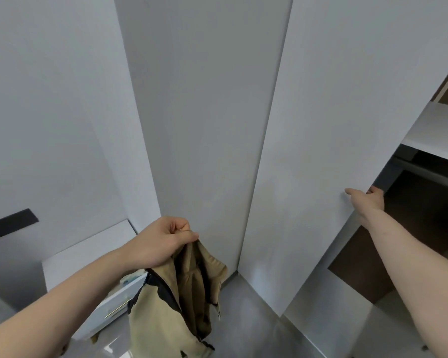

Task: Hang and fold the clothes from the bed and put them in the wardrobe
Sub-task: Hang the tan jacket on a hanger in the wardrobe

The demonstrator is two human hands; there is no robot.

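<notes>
Left hand, low in the middle of the view, fingers curled tight, pinching the top edge of a beige garment with black trim. Garment hanging straight down from that grip, bunched and folded on itself, its lower part cut off by the bottom edge of the view. No hanger to be seen on it.

Right hand, out at arm's length to the right, thumb lying straight along the front face of a white wardrobe door, fingers hooked round the door's right edge and mostly hidden behind it. Door standing partly open.

Behind the door edge, the wardrobe interior: dark brown panels, a white shelf above, a dark grey rail or ledge just under that shelf. Contents of the interior too dark to make out.

To the left of the held door, a second white door, closed, meeting it at a thin vertical seam. Further left, a plain white wall with a dark strip low on it, cut off at the left edge.

Below the left forearm, a white bedside cabinet with a drawer and a slim gold handle; something small and greenish on the drawer top, partly hidden by the garment and hard to identify. Grey glossy floor under everything. Bed not in view.
</notes>
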